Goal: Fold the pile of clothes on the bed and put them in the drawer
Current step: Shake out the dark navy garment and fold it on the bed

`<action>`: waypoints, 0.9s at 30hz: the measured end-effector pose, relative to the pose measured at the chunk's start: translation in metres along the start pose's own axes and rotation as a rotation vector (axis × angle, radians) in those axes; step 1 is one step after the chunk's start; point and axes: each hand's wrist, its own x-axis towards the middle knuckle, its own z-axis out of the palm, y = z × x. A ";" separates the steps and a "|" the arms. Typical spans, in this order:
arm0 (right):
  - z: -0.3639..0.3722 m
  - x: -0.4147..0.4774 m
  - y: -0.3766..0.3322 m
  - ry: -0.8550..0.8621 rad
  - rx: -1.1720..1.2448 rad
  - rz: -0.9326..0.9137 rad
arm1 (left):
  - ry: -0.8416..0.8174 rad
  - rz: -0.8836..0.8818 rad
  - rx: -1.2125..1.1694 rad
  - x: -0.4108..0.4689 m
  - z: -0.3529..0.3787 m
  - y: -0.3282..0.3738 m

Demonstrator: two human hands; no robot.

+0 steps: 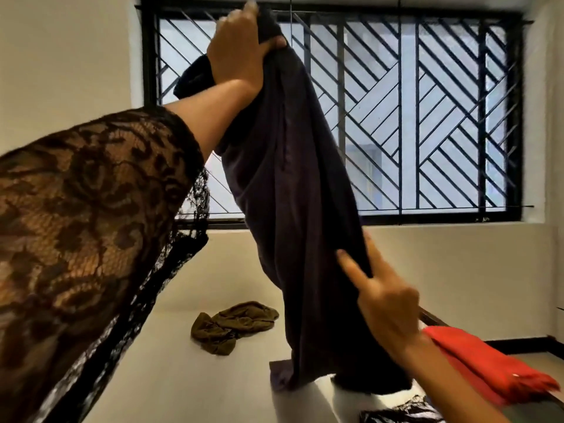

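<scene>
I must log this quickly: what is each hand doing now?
Left hand: grips the top of the dark garment, raised high.
Right hand: pinches the garment's edge lower down.

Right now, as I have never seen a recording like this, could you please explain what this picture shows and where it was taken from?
There is no machine here. The one picture comes from a camera worn on a person's head, looking forward at their two bare hands. The left hand, at the end of a black lace sleeve, is raised high and grips the top of a dark garment, which hangs down until its lower end rests on the bed. The right hand is lower and pinches the garment's side edge between its fingers. On the bed lie a crumpled olive garment, a red cloth at the right edge, and a black piece at the bottom, only partly in view. Behind is a barred window.
</scene>
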 end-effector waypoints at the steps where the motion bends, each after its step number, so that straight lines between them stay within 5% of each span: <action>1: 0.004 -0.010 -0.012 -0.009 0.011 -0.071 | -0.005 0.015 0.010 0.000 0.001 0.007; 8: 0.032 -0.034 -0.084 -0.148 0.341 0.332 | -0.039 0.086 0.102 -0.014 0.009 0.032; 14: 0.056 -0.023 -0.111 -0.218 0.203 0.512 | -0.028 0.040 0.154 -0.008 0.003 0.019; 19: 0.069 -0.010 -0.084 -0.499 0.260 0.775 | -0.016 -0.011 0.108 -0.007 -0.004 0.004; 27: 0.076 -0.013 -0.070 -0.443 0.295 0.803 | -0.013 -0.082 0.092 -0.008 -0.007 -0.012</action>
